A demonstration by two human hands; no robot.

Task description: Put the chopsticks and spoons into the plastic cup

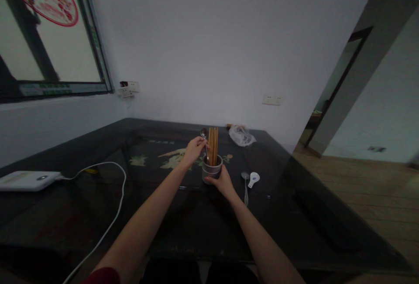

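Note:
A grey cup (pixel 211 171) stands on the dark table, with a bundle of wooden chopsticks (pixel 213 144) upright inside it. My right hand (pixel 224 183) is wrapped around the cup's lower right side. Pinched in the fingers of my left hand (pixel 195 148) is a metal spoon (pixel 204 134), its bowl up and its handle reaching down into the cup, left of the chopsticks. To the right of the cup lie another metal spoon (pixel 245 183) and a short white soup spoon (pixel 253 179), side by side. Neither hand touches those two.
The black table (pixel 157 223) has a painted pattern and its far edge meets the wall. A crumpled clear plastic bag (pixel 241 135) lies at the back right. On the left, a white power bank (pixel 29 181) trails a white cable (pixel 121 196). A dark flat object (pixel 322 218) rests at the right.

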